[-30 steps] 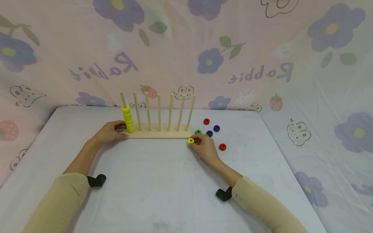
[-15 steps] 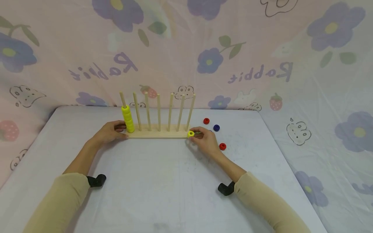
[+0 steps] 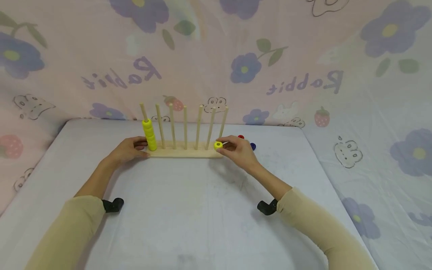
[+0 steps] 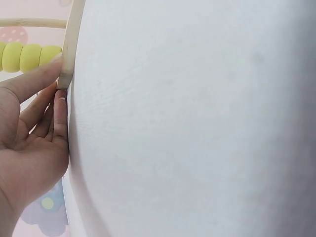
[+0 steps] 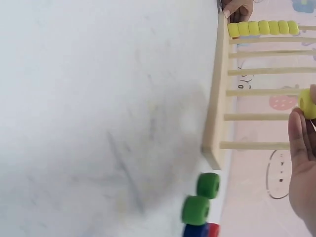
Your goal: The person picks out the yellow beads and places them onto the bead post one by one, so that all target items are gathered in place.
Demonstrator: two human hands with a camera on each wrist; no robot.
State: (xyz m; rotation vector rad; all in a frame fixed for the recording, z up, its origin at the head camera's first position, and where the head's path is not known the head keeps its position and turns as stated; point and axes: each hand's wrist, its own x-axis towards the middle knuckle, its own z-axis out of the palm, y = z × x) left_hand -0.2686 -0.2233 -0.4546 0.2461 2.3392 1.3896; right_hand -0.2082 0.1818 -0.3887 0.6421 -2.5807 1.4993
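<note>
A wooden peg rack (image 3: 185, 153) with several upright rods stands toward the back of the table. Its leftmost rod carries a stack of yellow beads (image 3: 149, 135), with bare wood above them. My left hand (image 3: 129, 150) grips the left end of the base, thumb along the front in the left wrist view. Between thumb and fingers, my right hand (image 3: 241, 152) pinches one yellow bead (image 3: 218, 146), held up before the right-hand rods. In the right wrist view that bead is partly cut off by the frame edge, apart from the rods.
Right of the rack lie green beads (image 5: 196, 210), a blue bead (image 3: 253, 146) and a red bead (image 3: 241, 137), partly hidden by my right hand in the head view. A printed cloth (image 3: 189, 56) hangs behind the white table (image 3: 168, 210).
My right hand has lifted the yellow bead from near the table by the rack's right end up in front of the rods. My left hand stays on the rack's end.
</note>
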